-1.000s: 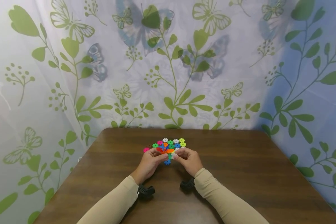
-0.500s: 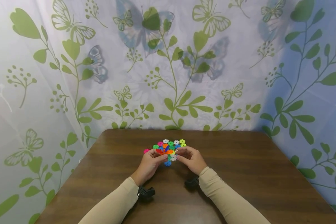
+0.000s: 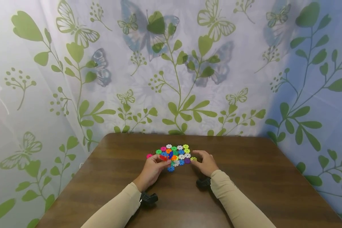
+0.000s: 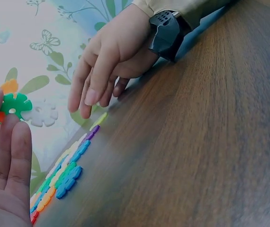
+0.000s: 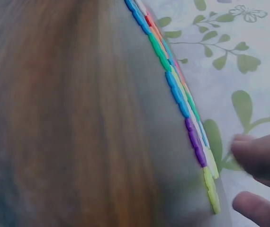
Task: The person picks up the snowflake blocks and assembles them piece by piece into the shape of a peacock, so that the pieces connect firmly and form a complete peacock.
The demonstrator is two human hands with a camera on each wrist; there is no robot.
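My left hand pinches a small build of joined plastic snowflake discs above the table. In the left wrist view, a green disc, a white disc and an orange disc belong to that build; the head view also shows red and blue ones. Beyond it, many coloured snowflake discs lie flat on the tabletop. My right hand hovers at their right side, near a yellow-green disc beside a purple disc. Its finger and thumb are apart with nothing between them.
The brown wooden table extends to both sides and in front of the discs. A patterned cloth with leaves and butterflies hangs behind it. Each wrist wears a black device.
My right hand has drawn away from the held build, moving right toward the yellow-green disc. My left hand stays nearly in place with the build. The head view has tilted slightly.
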